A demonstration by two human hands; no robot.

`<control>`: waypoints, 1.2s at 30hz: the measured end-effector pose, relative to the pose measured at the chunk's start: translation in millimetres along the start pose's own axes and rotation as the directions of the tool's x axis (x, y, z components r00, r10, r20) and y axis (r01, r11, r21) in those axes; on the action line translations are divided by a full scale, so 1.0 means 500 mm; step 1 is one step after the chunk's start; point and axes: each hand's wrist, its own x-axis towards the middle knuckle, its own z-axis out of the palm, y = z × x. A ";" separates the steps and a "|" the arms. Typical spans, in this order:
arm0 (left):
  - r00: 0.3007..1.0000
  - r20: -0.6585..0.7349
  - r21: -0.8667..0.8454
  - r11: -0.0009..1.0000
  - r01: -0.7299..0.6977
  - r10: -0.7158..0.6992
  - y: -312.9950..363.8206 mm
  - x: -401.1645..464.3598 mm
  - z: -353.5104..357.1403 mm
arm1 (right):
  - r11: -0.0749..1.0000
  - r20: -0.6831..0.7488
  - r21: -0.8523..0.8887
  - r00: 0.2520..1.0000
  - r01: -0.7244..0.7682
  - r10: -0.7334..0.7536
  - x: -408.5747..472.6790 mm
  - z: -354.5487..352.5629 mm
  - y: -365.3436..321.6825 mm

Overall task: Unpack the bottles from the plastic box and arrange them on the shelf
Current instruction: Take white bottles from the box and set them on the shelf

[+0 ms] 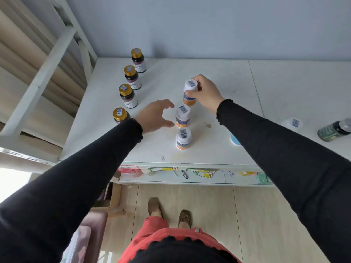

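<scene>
While gripped — white-capped bottle (pixel 190 93) upright

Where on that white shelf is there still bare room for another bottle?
Bare room: between the gold-capped dark bottles and the white-capped orange bottles, partly under the left hand; also behind the right hand toward the wall. Crowded: the right edge, by the lying green bottle.

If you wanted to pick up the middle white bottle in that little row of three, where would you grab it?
Probably by the white cap, from above. The middle white bottle stands upright, with the nearest white bottle close in front and the one held by the right hand close behind, so its front and back are crowded. Its left side is free, where the open left hand hovers.
</scene>
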 end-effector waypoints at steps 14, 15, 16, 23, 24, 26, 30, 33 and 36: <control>0.993 -0.115 0.289 0.957 0.010 0.024 0.000 -0.075 -0.031 | 0.968 0.068 -0.250 0.997 0.037 -0.020 0.013 0.023 -0.031; 0.988 -0.148 0.288 0.958 0.007 0.037 0.003 -0.087 -0.037 | 0.949 0.043 -0.302 0.996 0.086 -0.077 0.004 0.020 -0.043; 0.981 -0.186 0.288 0.957 0.003 0.053 0.005 -0.102 -0.045 | 0.927 0.027 -0.347 0.990 0.141 -0.141 -0.008 0.018 -0.058; 0.899 -0.435 0.286 0.955 0.078 0.057 -0.032 -0.285 -0.105 | 0.732 0.232 -0.423 0.845 0.533 -0.481 -0.161 0.105 -0.203; 0.891 -0.453 0.283 0.953 0.105 0.037 -0.049 -0.320 -0.109 | 0.710 0.269 -0.404 0.817 0.576 -0.509 -0.188 0.131 -0.221; 0.878 -0.479 0.272 0.948 0.164 -0.014 -0.089 -0.395 -0.113 | 0.674 0.343 -0.367 0.767 0.641 -0.543 -0.241 0.192 -0.251; 0.851 -0.504 0.211 0.933 0.291 -0.151 -0.187 -0.556 -0.103 | 0.612 0.483 -0.326 0.683 0.721 -0.548 -0.338 0.338 -0.300; 0.817 -0.518 0.153 0.913 0.379 -0.253 -0.275 -0.692 -0.082 | 0.603 0.565 -0.272 0.631 0.750 -0.531 -0.416 0.465 -0.326; 0.788 -0.502 0.108 0.878 0.466 -0.356 -0.375 -0.836 -0.057 | 0.624 0.638 -0.220 0.594 0.750 -0.489 -0.497 0.600 -0.342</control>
